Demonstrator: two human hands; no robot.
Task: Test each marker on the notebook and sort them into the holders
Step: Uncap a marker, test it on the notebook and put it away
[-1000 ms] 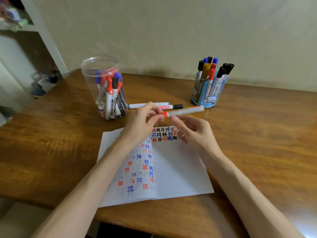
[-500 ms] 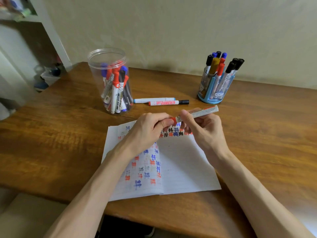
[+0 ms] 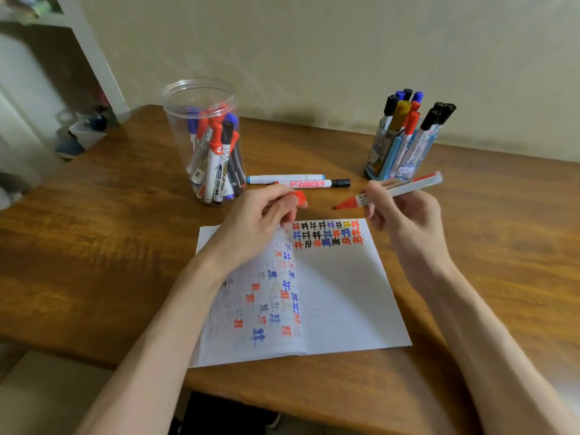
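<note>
My right hand (image 3: 397, 211) grips an uncapped red marker (image 3: 405, 189), its red tip pointing left above the top edge of the open notebook (image 3: 342, 296). My left hand (image 3: 257, 221) pinches the marker's red cap (image 3: 299, 197) just left of that tip. The notebook's right page carries rows of red, blue, black and yellow test marks near its top. A clear plastic jar (image 3: 204, 136) at the back left holds several markers. At the back right a blue holder (image 3: 398, 155) also holds several markers.
Two capped markers lie side by side on the wooden table (image 3: 94, 246) between the jar and the holder: a blue marker (image 3: 285, 178) and a black-capped marker (image 3: 314, 184). A white shelf unit stands off the table's left edge. A wall runs behind the table.
The cap has come off the red marker: my left hand now holds it apart to the left, while my right hand has taken the marker body and drawn it right.
</note>
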